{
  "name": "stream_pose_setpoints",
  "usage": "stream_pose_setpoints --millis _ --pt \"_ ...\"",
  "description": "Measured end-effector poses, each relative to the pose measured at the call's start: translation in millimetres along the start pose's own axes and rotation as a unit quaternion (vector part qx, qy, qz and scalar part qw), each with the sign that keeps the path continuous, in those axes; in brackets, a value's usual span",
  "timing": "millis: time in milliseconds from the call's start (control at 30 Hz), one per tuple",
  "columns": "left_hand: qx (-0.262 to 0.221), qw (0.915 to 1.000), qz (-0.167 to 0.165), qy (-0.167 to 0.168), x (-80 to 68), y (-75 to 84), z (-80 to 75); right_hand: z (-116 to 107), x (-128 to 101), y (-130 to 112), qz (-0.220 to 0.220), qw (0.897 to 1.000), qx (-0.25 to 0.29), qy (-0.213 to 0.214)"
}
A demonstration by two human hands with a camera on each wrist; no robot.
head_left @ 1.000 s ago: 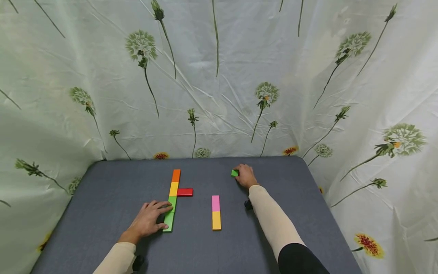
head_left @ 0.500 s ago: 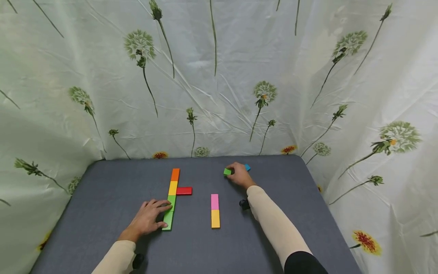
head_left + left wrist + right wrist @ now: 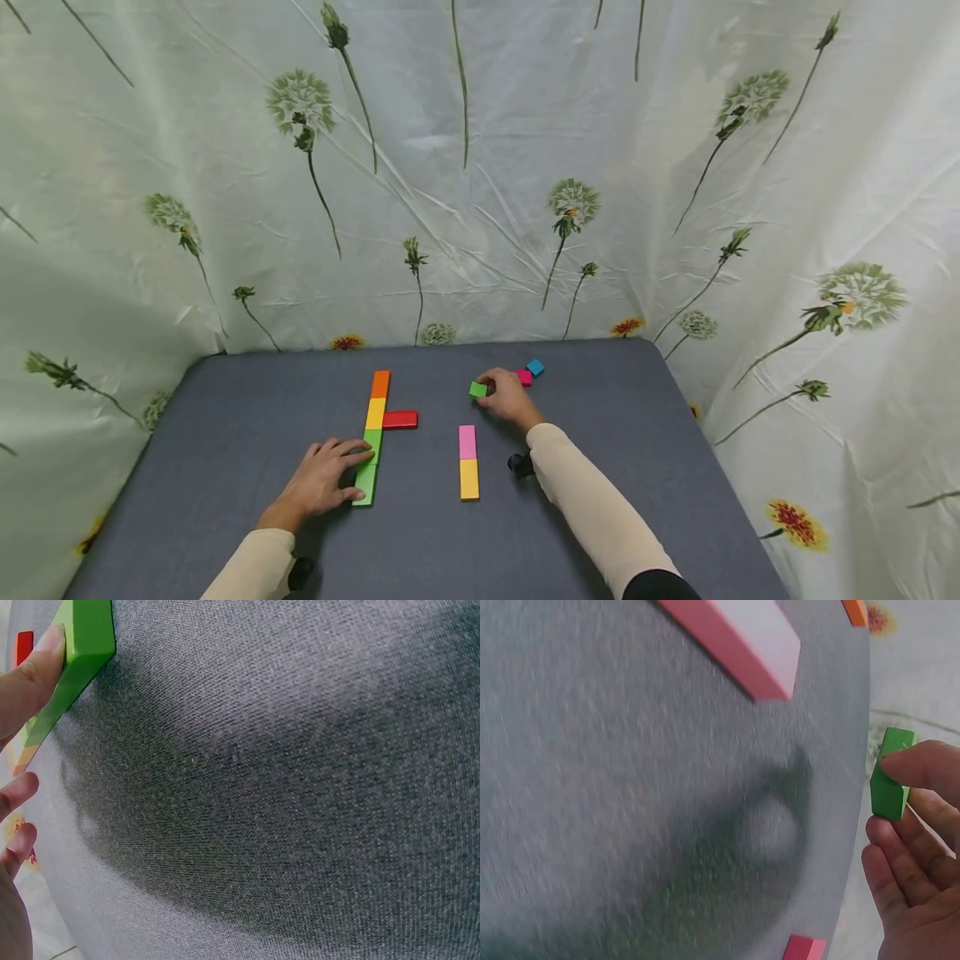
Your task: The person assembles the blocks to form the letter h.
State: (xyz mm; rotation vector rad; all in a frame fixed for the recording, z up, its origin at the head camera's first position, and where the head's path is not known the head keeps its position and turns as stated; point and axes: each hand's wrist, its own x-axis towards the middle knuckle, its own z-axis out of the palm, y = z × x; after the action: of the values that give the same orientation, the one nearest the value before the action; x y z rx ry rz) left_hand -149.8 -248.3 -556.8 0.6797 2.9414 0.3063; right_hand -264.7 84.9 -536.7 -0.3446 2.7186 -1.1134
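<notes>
Head view: two hands over a grey bench (image 3: 225,433), flowered cloth (image 3: 480,167) hung behind and to both sides. The right hand (image 3: 506,398) is out at the far middle, pinching a small green cube (image 3: 477,389) between thumb and fingertips, fingers curled round it. The right wrist view confirms it: the cube (image 3: 891,784) sits in the fingertips (image 3: 919,761), off the cloth surface, palm half closed below it. Just right of that hand lie a small pink cube (image 3: 524,377) and a blue cube (image 3: 536,367), close together, near the far edge.

Near of the green cube, a pink bar (image 3: 467,442) and a yellow-orange bar (image 3: 469,480) lie end to end, running near to far. The pink bar's end (image 3: 735,641) shows at the top of the right wrist view.

Over to the left, a longer line: orange bar (image 3: 381,384) farthest, then yellow bar (image 3: 375,413), then a green strip (image 3: 370,471) nearest. A red bar (image 3: 401,420) juts right from the yellow one, touching it. The left hand (image 3: 322,483) lies flat on the bench beside the green strip, fingers spread and nearly straight, fingertips on its left side. The left wrist view shows a thumb (image 3: 30,682) pressed against the strip's edge (image 3: 79,652); it grips nothing.
</notes>
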Motion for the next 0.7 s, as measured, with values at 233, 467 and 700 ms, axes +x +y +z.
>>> stream_pose_setpoints --millis 233,467,700 --pt "-0.004 1.0000 -0.001 0.000 0.0 0.6 -0.8 13 -2 -10 -0.018 1.000 -0.019 -0.008" --pt "-0.007 0.9999 -0.008 -0.003 0.2 0.4 -0.4 27 -1 -22 -0.026 0.999 -0.013 -0.041" --pt "-0.002 1.0000 -0.007 -0.002 0.2 0.3 0.8 41 3 -33 -0.048 0.997 -0.019 -0.063"
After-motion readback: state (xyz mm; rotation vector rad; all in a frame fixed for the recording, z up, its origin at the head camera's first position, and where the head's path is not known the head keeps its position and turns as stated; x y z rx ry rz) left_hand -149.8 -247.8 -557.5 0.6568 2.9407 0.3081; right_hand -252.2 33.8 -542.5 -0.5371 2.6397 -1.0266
